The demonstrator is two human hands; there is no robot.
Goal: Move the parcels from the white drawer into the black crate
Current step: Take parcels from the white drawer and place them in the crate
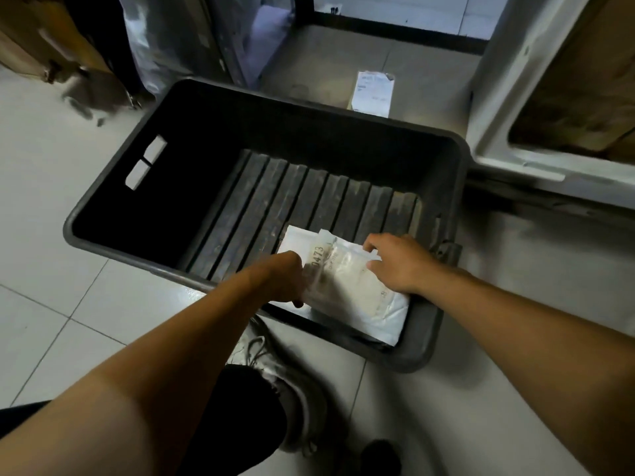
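Observation:
A large black crate [113, 159] stands on the tiled floor in the middle of the view, its ribbed bottom mostly bare. In its near right corner lies a white plastic parcel [347, 286] with a printed label, on top of another white parcel [295, 240] whose corner shows behind it. My left hand [281, 281] grips the top parcel's left edge. My right hand [398, 262] holds its right edge from above. The white drawer [498, 132] sits at the right, its brown inside partly in view.
A small white parcel with a label [372, 94] lies on the floor behind the crate. Cardboard and a plastic-wrapped bundle [165, 39] stand at the back left. My shoe [292, 383] is on the floor just in front of the crate.

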